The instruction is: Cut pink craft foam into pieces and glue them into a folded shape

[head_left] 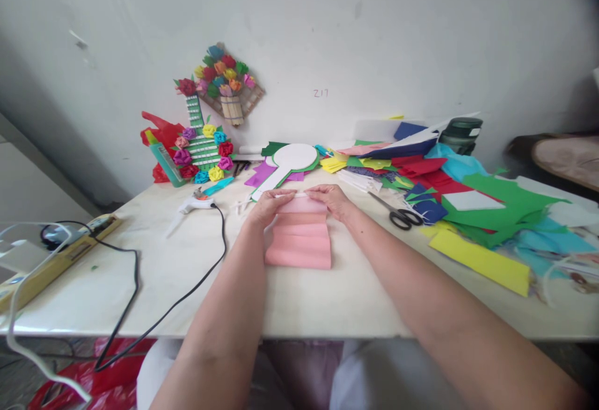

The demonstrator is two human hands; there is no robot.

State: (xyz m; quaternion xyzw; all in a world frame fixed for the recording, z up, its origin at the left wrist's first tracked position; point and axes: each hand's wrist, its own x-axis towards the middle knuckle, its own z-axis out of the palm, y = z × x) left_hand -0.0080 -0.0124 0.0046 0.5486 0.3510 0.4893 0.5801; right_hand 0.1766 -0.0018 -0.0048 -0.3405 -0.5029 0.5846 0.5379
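A strip of pink paper [299, 244] with crosswise creases lies on the table in front of me. Its far edge is pinched at the left corner by my left hand [272, 205] and at the right by my right hand [330, 200]. Along that edge, between the fingers, runs a narrow whitish band; whether it is a fold or a separate piece I cannot tell. Just beyond my hands lies a white paddle-shaped cutout [294, 158] with a green border, partly over purple paper [259, 173].
Black-handled scissors [405, 218] lie right of my hands, before a heap of coloured paper [486, 204]. A white glue gun [194, 205] with a black cord [223, 241] lies left, near a power strip [56, 263]. Paper-flower crafts [206, 148] stand against the wall.
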